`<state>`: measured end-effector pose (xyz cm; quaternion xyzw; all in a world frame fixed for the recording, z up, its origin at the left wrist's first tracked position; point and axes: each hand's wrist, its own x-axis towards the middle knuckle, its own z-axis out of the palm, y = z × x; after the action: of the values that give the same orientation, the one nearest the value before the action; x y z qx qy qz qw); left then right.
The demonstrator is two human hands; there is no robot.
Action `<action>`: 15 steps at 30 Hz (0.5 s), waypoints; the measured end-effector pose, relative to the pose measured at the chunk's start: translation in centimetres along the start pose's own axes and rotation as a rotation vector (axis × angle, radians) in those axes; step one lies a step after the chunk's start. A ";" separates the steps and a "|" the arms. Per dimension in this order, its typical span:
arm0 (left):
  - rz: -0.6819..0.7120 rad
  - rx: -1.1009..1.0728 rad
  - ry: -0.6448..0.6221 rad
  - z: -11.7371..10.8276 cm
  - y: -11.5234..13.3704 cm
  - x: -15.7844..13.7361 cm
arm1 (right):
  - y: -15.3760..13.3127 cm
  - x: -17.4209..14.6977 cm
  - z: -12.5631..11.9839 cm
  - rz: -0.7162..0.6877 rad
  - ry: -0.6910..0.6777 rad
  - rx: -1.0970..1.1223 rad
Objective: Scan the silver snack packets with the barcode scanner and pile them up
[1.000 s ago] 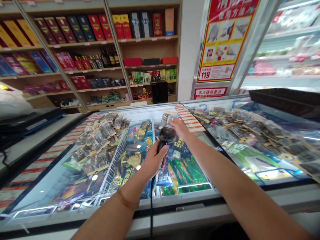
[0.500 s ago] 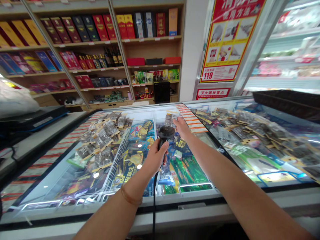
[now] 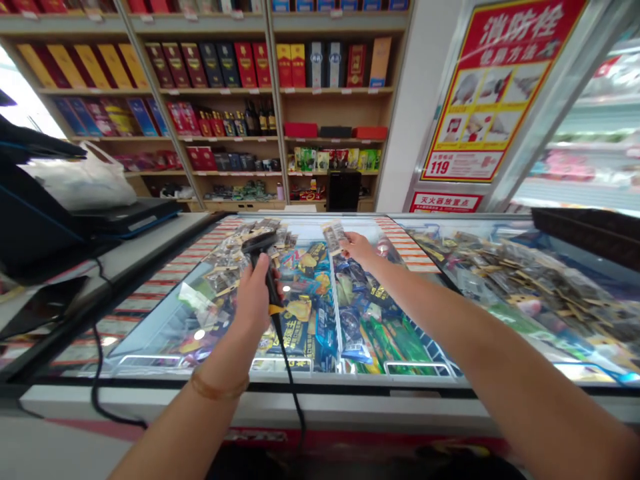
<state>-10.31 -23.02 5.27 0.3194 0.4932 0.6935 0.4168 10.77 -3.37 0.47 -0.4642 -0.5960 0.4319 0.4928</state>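
Note:
My left hand [image 3: 256,293] is wrapped round the handle of a black corded barcode scanner [image 3: 260,245], raised over the glass-topped freezer. Its cable [image 3: 290,373] hangs down past the front edge. Farther forward, my right hand [image 3: 359,248] pinches a small clear packet with a tan card edge [image 3: 334,236] by its right side; its contents are too blurred to name. A pile of similar packets [image 3: 220,273] lies on the glass beyond and left of the scanner. Under the glass are blue and yellow snack bags [image 3: 305,320] and green packages [image 3: 395,340].
More packets [image 3: 520,267] are heaped on the right, near a dark tray [image 3: 590,227]. At the left, a counter holds a black device [image 3: 40,193] and a white plastic bag [image 3: 100,180]. Shelves of boxes [image 3: 220,67] stand behind the freezer, beside a red poster [image 3: 500,87].
My left hand has carried the scanner left, away from my right hand, and turned it. The packet in my right hand is now apart from the scanner. The view has swung left.

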 end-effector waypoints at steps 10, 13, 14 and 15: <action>0.058 -0.027 0.267 -9.9 1.9 1.5 | -5.8 3.5 20.2 -0.025 -0.173 -0.020; 0.069 -0.041 0.306 -11.1 1.8 1.8 | -5.9 3.6 22.7 0.003 -0.170 -0.020; 0.075 -0.043 0.312 -11.3 1.8 1.9 | -5.8 3.5 23.1 0.008 -0.163 -0.012; 0.078 -0.045 0.314 -11.4 1.7 2.0 | -5.7 3.4 23.2 0.012 -0.155 -0.003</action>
<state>-21.39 -26.31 3.42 0.2167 0.5239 0.7614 0.3144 -13.15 -2.46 3.38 -0.4333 -0.6303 0.4687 0.4419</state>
